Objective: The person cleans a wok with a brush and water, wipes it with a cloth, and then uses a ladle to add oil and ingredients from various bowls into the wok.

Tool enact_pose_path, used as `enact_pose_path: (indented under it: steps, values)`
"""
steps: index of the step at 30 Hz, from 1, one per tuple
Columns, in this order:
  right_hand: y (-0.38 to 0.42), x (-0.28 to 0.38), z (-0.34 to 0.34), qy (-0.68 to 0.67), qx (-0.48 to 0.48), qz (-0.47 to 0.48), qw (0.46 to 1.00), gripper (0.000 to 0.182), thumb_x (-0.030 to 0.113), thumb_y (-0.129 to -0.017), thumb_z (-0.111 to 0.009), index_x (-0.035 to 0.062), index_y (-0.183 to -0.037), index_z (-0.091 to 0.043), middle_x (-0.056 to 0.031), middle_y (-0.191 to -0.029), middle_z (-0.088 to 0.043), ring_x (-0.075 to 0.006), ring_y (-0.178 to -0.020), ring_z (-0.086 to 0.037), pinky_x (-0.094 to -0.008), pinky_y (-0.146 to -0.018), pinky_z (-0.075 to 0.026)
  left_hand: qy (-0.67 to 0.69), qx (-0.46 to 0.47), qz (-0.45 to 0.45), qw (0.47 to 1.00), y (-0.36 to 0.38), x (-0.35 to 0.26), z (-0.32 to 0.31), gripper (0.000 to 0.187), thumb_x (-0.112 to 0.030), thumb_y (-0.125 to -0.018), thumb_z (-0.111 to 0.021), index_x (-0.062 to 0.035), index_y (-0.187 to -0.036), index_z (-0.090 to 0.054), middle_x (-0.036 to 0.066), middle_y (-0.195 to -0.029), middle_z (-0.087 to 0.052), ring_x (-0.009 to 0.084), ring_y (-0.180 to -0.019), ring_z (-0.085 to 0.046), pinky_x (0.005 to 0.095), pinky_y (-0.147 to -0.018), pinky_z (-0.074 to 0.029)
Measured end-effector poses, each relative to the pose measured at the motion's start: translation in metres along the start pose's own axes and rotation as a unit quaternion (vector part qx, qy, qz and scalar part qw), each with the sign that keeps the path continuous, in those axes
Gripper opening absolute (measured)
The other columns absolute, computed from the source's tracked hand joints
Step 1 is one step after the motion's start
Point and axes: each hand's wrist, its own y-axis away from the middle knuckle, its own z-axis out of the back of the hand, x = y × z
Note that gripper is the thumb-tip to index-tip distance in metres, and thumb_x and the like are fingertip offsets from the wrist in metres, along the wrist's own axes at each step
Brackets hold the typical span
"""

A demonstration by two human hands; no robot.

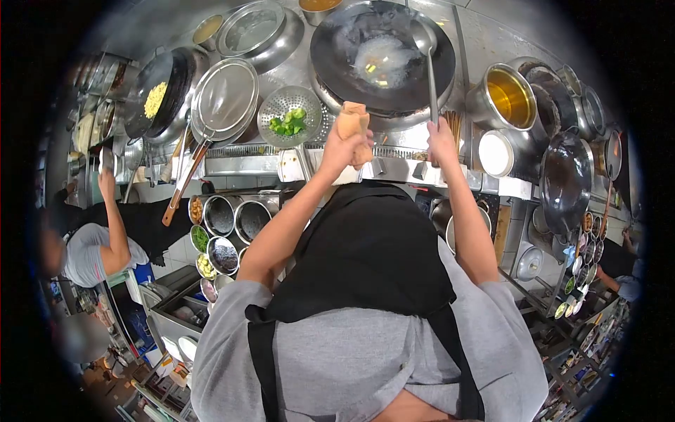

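My left hand is closed round a folded tan cloth at the near edge of the large black wok. In the wok, a little pale, bubbling liquid holds some yellow and green pieces. My right hand grips the handle of a long metal ladle, whose bowl rests inside the wok's right side. Left of my left hand, a perforated strainer bowl holds green vegetable pieces.
A pot of amber liquid and a white-topped container stand at the right. Left are a mesh strainer and another wok with yellow food. A co-worker stands at far left; another co-worker's arm shows at far right.
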Motion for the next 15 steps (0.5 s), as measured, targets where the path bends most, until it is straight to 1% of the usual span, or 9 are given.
enact_pose_path:
  steps: [1, 2, 4, 6, 8, 9, 12, 14, 15]
  values:
    - [-0.008, -0.004, -0.004, -0.014, 0.012, -0.021, 1.0, 0.028, 0.028, -0.103, -0.051, 0.0025, -0.116, -0.05, -0.0039, -0.062, -0.048, -0.0153, -0.036, -0.047, -0.0333, -0.032, -0.039, 0.036, 0.005, 0.051, 0.998, 0.009, -0.008, 0.0, 0.041, -0.007, -0.086, -0.057, -0.0018, -0.125, -0.047, 0.016, -0.095, -0.069, 0.0287, -0.08, -0.07, 0.0372, -0.077, -0.058]
    - [-0.012, -0.003, -0.007, -0.028, 0.023, -0.039, 0.999, 0.029, 0.028, -0.103, -0.05, 0.0026, -0.118, -0.049, -0.0041, -0.062, -0.048, -0.0157, -0.036, -0.047, -0.0337, -0.032, -0.039, 0.036, 0.006, 0.05, 0.998, 0.017, -0.017, -0.002, 0.041, -0.007, -0.086, -0.057, -0.0018, -0.125, -0.047, 0.016, -0.095, -0.069, 0.0287, -0.08, -0.07, 0.0372, -0.077, -0.058]
    - [0.009, 0.0, -0.001, -0.065, 0.063, -0.046, 0.995, 0.032, 0.029, -0.103, -0.051, 0.005, -0.123, -0.05, -0.0021, -0.063, -0.047, -0.013, -0.037, -0.045, -0.0314, -0.032, -0.037, 0.174, 0.013, 0.145, 0.974, 0.036, -0.036, -0.007, 0.038, -0.012, -0.087, -0.054, 0.0001, -0.123, -0.048, 0.017, -0.094, -0.069, 0.0285, -0.078, -0.069, 0.0373, -0.073, -0.057]
    - [0.043, 0.031, 0.019, -0.202, 0.203, -0.194, 0.938, 0.033, 0.031, -0.102, -0.052, 0.0089, -0.127, -0.051, 0.0012, -0.063, -0.045, -0.0091, -0.039, -0.041, -0.0282, -0.031, -0.034, 0.199, 0.004, 0.149, 0.969, 0.061, -0.062, -0.017, 0.039, -0.018, -0.088, -0.053, 0.0009, -0.123, -0.048, 0.019, -0.095, -0.068, 0.0284, -0.077, -0.069, 0.037, -0.071, -0.057]
    - [0.055, 0.033, 0.041, -0.126, 0.18, -0.206, 0.954, 0.033, 0.031, -0.102, -0.052, 0.0128, -0.129, -0.051, 0.0037, -0.062, -0.042, -0.0064, -0.041, -0.038, -0.0259, -0.032, -0.032, 0.268, 0.015, 0.141, 0.953, 0.088, -0.092, -0.027, 0.04, -0.019, -0.09, -0.054, 0.0018, -0.124, -0.048, 0.019, -0.097, -0.068, 0.0279, -0.079, -0.069, 0.0363, -0.071, -0.056]
    - [0.054, 0.027, 0.043, -0.07, 0.137, -0.174, 0.973, 0.029, 0.03, -0.103, -0.051, 0.0111, -0.125, -0.053, 0.0033, -0.06, -0.04, -0.0071, -0.039, -0.038, -0.0259, -0.031, -0.032, 0.271, 0.01, 0.137, 0.953, 0.103, -0.107, -0.031, 0.04, -0.019, -0.09, -0.054, 0.0018, -0.124, -0.048, 0.019, -0.097, -0.068, 0.0279, -0.079, -0.069, 0.0363, -0.071, -0.056]
    - [0.022, 0.023, 0.018, 0.032, 0.087, -0.091, 0.992, 0.026, 0.03, -0.103, -0.049, 0.0116, -0.122, -0.049, 0.0029, -0.061, -0.042, -0.0081, -0.04, -0.04, -0.0279, -0.032, -0.034, 0.239, 0.016, 0.148, 0.96, 0.133, -0.137, -0.034, 0.05, -0.023, -0.09, -0.056, 0.003, -0.131, -0.043, 0.02, -0.101, -0.065, 0.0257, -0.076, -0.066, 0.033, -0.069, -0.054]
    - [0.023, 0.032, -0.014, -0.015, 0.07, -0.113, 0.991, 0.037, 0.033, -0.103, -0.05, 0.0085, -0.131, -0.048, 0.0031, -0.057, -0.043, -0.01, -0.039, -0.042, -0.029, -0.032, -0.035, 0.224, 0.009, 0.141, 0.964, 0.144, -0.143, -0.034, 0.05, -0.024, -0.091, -0.056, 0.0022, -0.132, -0.043, 0.02, -0.103, -0.065, 0.0251, -0.077, -0.065, 0.032, -0.069, -0.054]
    - [0.015, 0.012, -0.017, -0.087, 0.143, -0.108, 0.98, 0.034, 0.034, -0.103, -0.051, 0.0088, -0.127, -0.05, 0.0032, -0.059, -0.045, -0.0093, -0.04, -0.043, -0.0285, -0.033, -0.035, 0.211, 0.008, 0.136, 0.968, 0.147, -0.145, -0.034, 0.05, -0.025, -0.092, -0.055, 0.0022, -0.132, -0.043, 0.019, -0.101, -0.065, 0.0246, -0.077, -0.065, 0.0315, -0.069, -0.054]
